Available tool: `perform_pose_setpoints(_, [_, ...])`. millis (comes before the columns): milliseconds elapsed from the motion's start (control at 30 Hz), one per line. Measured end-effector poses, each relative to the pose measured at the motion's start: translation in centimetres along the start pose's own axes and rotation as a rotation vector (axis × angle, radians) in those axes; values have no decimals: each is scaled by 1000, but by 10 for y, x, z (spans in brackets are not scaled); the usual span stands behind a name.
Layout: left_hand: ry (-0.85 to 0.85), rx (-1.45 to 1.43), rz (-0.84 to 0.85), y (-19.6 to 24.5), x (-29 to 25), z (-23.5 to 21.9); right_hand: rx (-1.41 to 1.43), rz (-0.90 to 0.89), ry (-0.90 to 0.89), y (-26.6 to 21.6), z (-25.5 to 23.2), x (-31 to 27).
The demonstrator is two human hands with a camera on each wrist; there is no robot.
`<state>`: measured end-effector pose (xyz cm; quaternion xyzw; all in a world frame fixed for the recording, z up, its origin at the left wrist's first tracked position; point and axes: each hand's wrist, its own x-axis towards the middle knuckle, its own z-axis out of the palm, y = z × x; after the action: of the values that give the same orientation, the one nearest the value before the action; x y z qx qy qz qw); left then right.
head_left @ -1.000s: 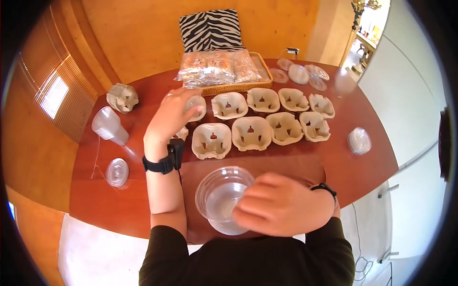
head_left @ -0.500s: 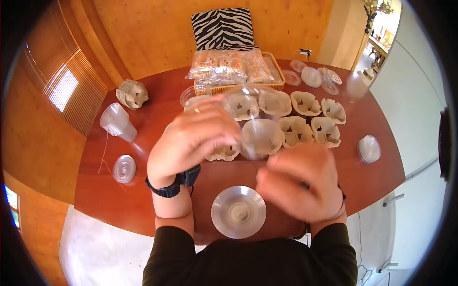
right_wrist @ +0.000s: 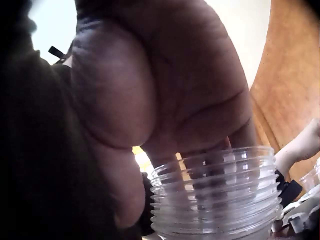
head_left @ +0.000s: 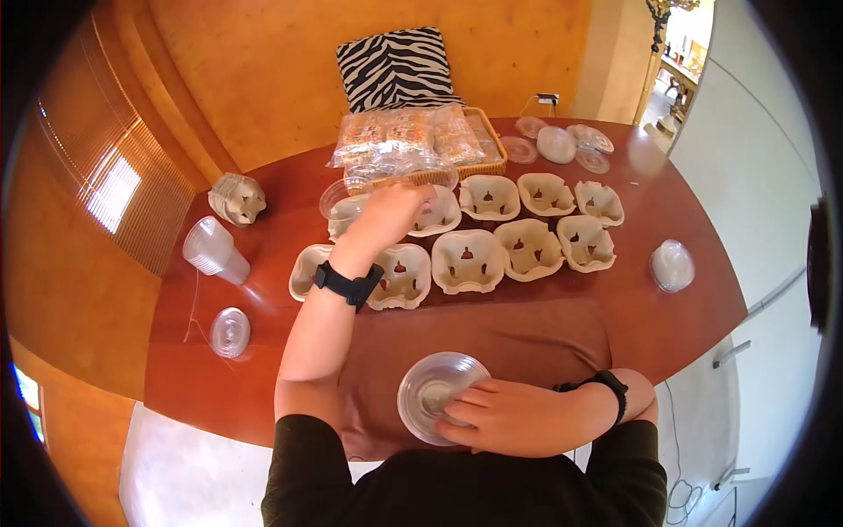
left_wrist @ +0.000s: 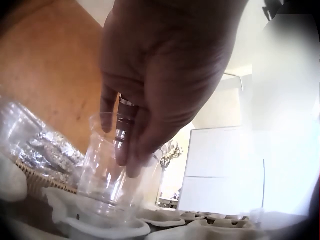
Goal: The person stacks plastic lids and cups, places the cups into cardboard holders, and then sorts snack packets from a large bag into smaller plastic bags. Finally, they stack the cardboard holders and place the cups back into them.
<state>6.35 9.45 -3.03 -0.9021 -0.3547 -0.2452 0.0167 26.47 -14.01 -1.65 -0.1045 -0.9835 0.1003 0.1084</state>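
Note:
My left hand (head_left: pixel 391 215) is over a cardboard cup holder (head_left: pixel 442 218) in the back row. It grips a clear plastic cup (left_wrist: pixel 102 175), with fingers at and inside the rim; the cup's base overlaps the holder in the left wrist view. Another clear cup (head_left: pixel 335 198) is in the holder at the back left. Close to my body, my right hand (head_left: pixel 518 417) reaches over the rim of a stack of clear plastic cups (right_wrist: pixel 215 215). Its straight fingers lie along the inside wall of the stack. The thumb (right_wrist: pixel 125 200) hangs outside, a little apart from the stack.
More cardboard cup holders (head_left: pixel 468 262) stand in two rows. Behind them is a wicker basket (head_left: pixel 493 140) with packaged goods (head_left: pixel 386 136). Loose lids (head_left: pixel 558 143) lie at back right. Left are nested holders (head_left: pixel 237 199), another cup stack (head_left: pixel 213 250) and lids (head_left: pixel 230 332); more lids (head_left: pixel 673 265) sit right.
A clear cup, between both hands half a second ago, is now in my left hand, farther back at the holders. My right hand has come down to the cup stack near my body.

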Motion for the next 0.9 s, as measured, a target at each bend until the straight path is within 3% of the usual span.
perform_pose_setpoints(100, [-2, 50, 0, -4, 2, 10, 125, 39, -15, -1, -9, -18])
perform_pose_setpoints(200, [-53, 36, -50, -6, -1, 13, 48, 83, -53, -3, -19, -17])
perform_pose_setpoints(300, [-134, -24, -90, -13, 0, 18, -24, 154, -277, -8, -34, 4])
perform_pose_setpoints(467, [-224, -73, -109, -13, -5, 12, -227, 62, -38, -9, -12, 30])
perform_pose_setpoints(567, [-105, -119, -36, 2, -11, -6, -281, 4, 13, -16, 0, 45])
perform_pose_setpoints(667, [-129, -167, -68, 19, -15, -28, -291, -34, 95, -19, 7, 58])
perform_pose_setpoints(767, [-104, -204, 38, 32, -31, -44, -257, -29, 188, -15, 12, 53])
perform_pose_setpoints(900, [-353, -529, -118, 63, -56, -80, -293, -26, 167, -14, 3, 33])
